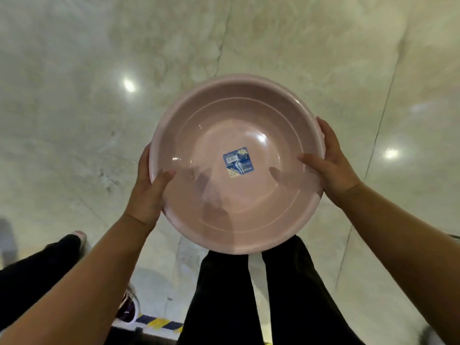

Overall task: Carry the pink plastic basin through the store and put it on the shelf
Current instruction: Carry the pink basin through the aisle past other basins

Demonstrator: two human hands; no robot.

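I hold a round pink plastic basin (236, 120) level in front of me, above the floor. A blue label (238, 162) is stuck at the centre of its bottom. My left hand (146, 192) grips the left rim with the thumb inside the bowl. My right hand (333, 165) clasps the right rim, thumb also inside. The basin is empty. No shelf is in view.
Below lies a glossy pale marble-tile floor (99, 95) with lamp reflections. My dark trouser legs (249, 295) show under the basin. Another person's leg and shoe (77, 239) stand at the left. A yellow-and-black striped strip (159, 322) runs along the bottom edge.
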